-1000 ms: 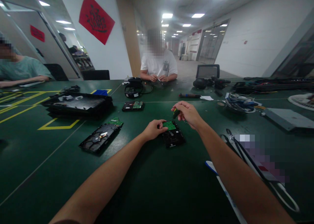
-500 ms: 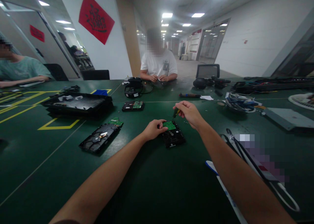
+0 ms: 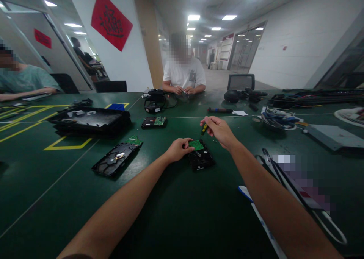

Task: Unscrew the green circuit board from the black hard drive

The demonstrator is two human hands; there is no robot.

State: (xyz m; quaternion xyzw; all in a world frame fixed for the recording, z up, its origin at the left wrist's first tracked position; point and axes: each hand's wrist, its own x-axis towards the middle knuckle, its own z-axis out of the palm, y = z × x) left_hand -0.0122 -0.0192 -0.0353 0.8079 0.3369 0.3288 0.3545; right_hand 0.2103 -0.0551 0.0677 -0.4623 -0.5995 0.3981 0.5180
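Note:
A black hard drive lies on the green table in front of me, with a green circuit board at its far end. My left hand grips the drive's far left side, thumb over the board's edge. Above the far right corner, my right hand is closed on a screwdriver with a yellow and dark handle. Its shaft points down at the board's corner; whether the tip touches a screw is too small to tell. Tiny loose pieces, perhaps screws, lie just right of the drive.
Left of my arm lies another hard drive with a loose board; a third drive is farther back. Black trays stand at left. Bundled cables, a metal case and a lanyard lie at right. A person sits opposite.
The screwdriver handle has turned slightly in my right hand, so more of its yellow shows. My left hand and the hard drive have stayed in place.

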